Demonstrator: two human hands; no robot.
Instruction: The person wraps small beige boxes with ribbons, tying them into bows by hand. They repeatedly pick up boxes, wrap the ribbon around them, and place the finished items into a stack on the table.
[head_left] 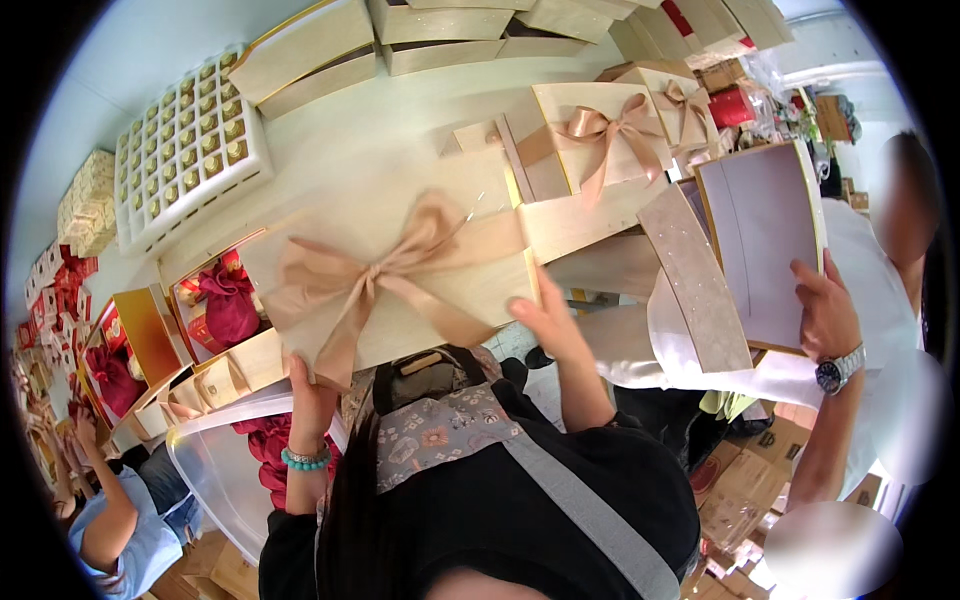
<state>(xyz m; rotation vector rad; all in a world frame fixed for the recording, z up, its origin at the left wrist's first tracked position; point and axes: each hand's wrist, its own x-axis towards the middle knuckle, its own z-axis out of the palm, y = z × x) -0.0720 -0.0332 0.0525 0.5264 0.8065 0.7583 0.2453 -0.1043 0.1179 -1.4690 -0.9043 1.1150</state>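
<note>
A cream gift box [470, 290] with a wide satin ribbon tied in a bow [375, 270] is held level in front of me, above the table. My left hand [308, 400] grips its near left corner, fingers partly hidden by the box. Around that wrist is a turquoise bead bracelet [305, 459]. My right hand [555, 325] holds the right edge, thumb showing on top and the other fingers largely hidden. Just beyond my left hand, an open box holds a maroon pouch [230, 305]. Farther left is a second pouch [115, 380] in another open box.
Bow-tied boxes [600, 140] stand at the back right; plain boxes [440, 25] line the far edge. A white foam tray [195, 215] carries gold-topped items. At right, another person's hand [832, 310] holds an open box [765, 240]. A clear bin [210, 480] sits lower left.
</note>
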